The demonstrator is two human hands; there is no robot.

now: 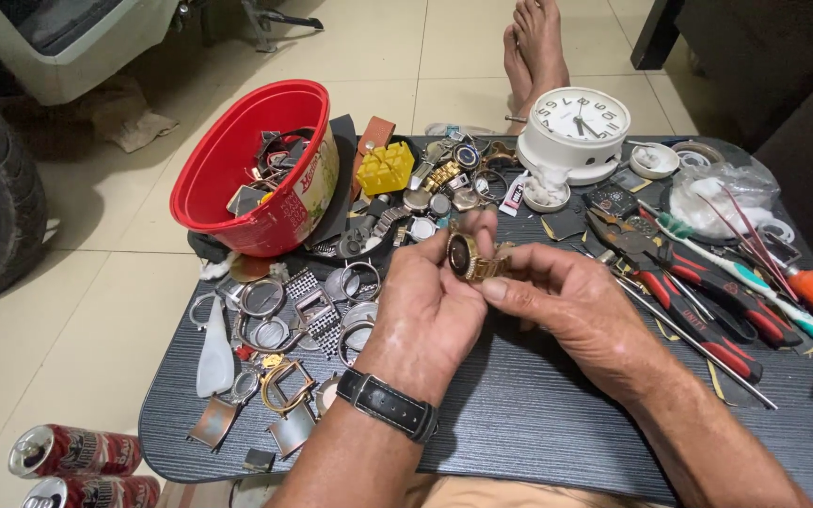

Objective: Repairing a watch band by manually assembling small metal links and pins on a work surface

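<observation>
My left hand (430,306) and my right hand (566,301) meet over the middle of a dark low table (538,423). Between their fingers they hold a gold wristwatch (468,257) with a dark round dial, tilted toward me. My left thumb and fingers pinch the case. My right thumb and forefinger press on its gold band from the right. A black strap watch (390,404) sits on my left wrist.
A tipped red bowl (237,160) of watch parts lies at the back left, a yellow block (385,167) and loose watches beside it. A white clock (576,122), red-handled pliers (698,282), screwdrivers and a toothbrush are on the right. Metal cases lie left. Cans (72,452) stand on the floor.
</observation>
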